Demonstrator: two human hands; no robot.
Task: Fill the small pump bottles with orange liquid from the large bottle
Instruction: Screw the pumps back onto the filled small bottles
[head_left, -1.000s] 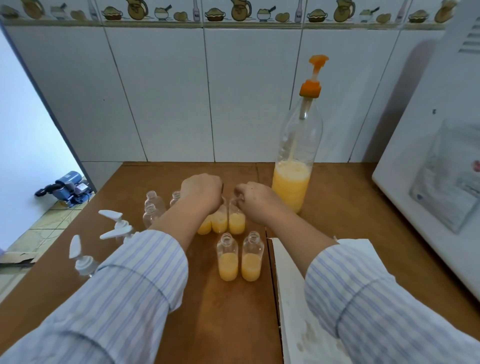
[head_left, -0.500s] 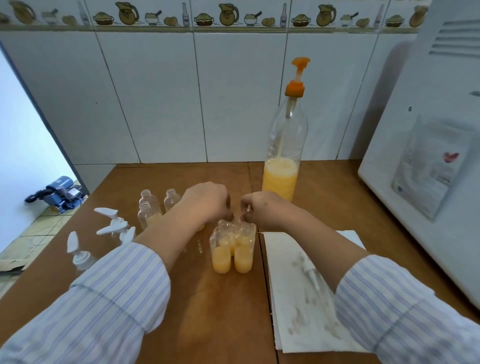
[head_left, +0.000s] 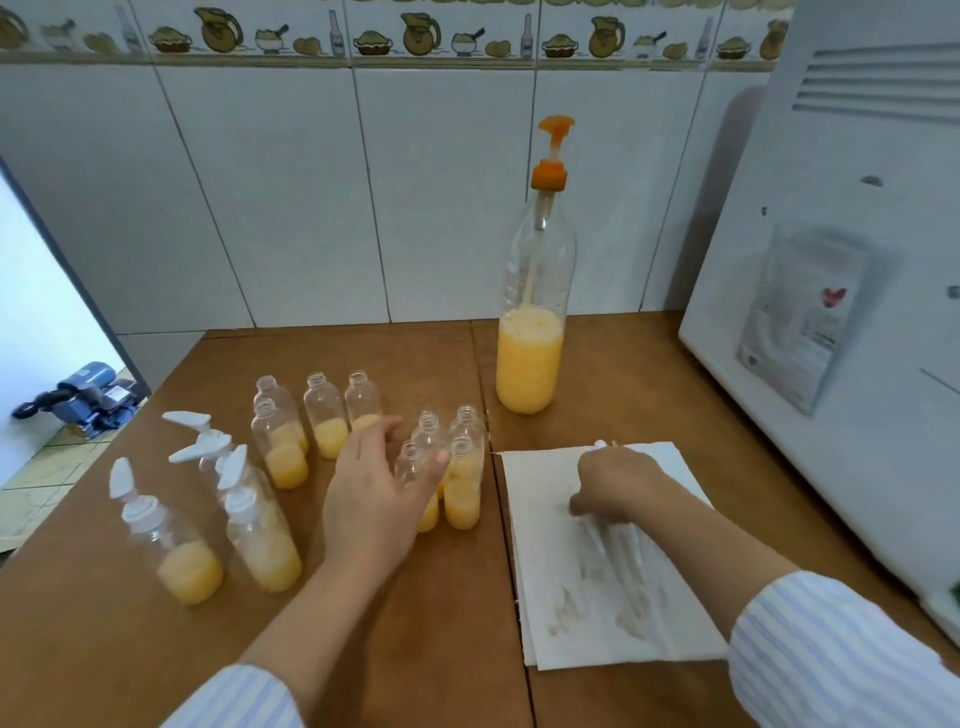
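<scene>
Evenly and softly lit, brightest at the far left, beyond the left hand (head_left: 374, 499). Soft shadow on the wall tiles (head_left: 291, 208) above the right hand (head_left: 613, 486). Slightly blurred around that hand; bowed lines toward the edges.

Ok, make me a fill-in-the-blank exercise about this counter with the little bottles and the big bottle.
1. The tall clear plastic bottle has a pump coloured ____.
2. The right hand rests on a white ____ towel.
3. The left hand hovers open over small clear bottles that have no ____ on.
4. The wooden counter meets a wall of white ____.

Missing: orange; paper; pumps; tiles
</scene>
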